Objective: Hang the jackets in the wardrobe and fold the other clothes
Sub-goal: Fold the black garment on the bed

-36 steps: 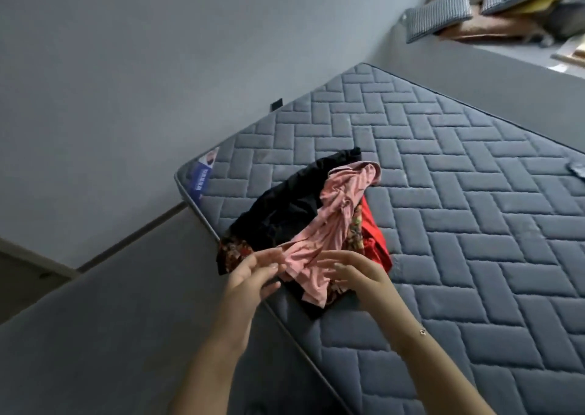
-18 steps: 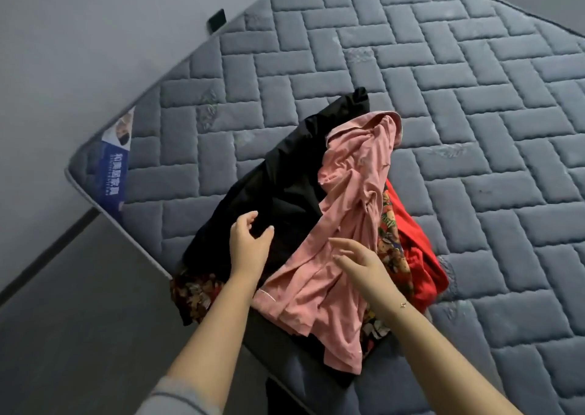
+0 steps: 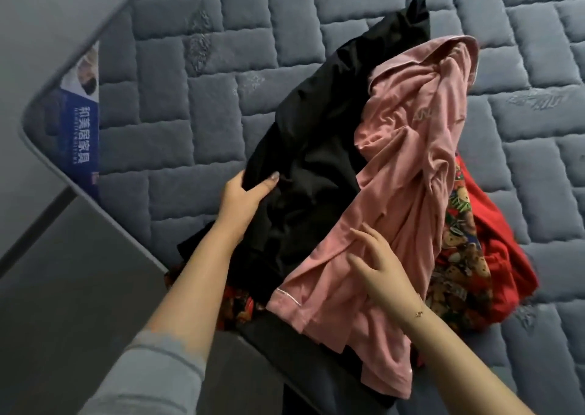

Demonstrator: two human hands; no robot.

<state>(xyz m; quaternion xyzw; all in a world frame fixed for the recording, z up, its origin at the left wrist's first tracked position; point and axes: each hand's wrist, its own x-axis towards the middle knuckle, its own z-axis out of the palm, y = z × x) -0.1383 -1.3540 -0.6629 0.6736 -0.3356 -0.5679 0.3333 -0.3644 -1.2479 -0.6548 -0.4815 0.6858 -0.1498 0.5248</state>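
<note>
A heap of clothes lies near the corner of a grey quilted mattress (image 3: 177, 104). A black garment (image 3: 316, 148) forms its left side, and my left hand (image 3: 242, 197) grips the black cloth's left edge, thumb on top and fingers tucked under. A pink garment (image 3: 408, 167) drapes over the middle of the heap. My right hand (image 3: 376, 269) hovers just over its lower part, fingers spread and loosely bent, holding nothing. A bear-print garment (image 3: 459, 253) and a red garment (image 3: 506, 243) lie under the pink one on the right.
A blue and white label (image 3: 82, 120) sits on the mattress corner at the left. Beyond that corner are a grey wall (image 3: 38, 12) and dark floor (image 3: 63, 288). More patterned cloth (image 3: 240, 303) hangs over the mattress's near edge.
The view has moved closer to the heap. My left hand has moved up and left and taken hold of the black garment's edge. My right hand stays over the pink garment.
</note>
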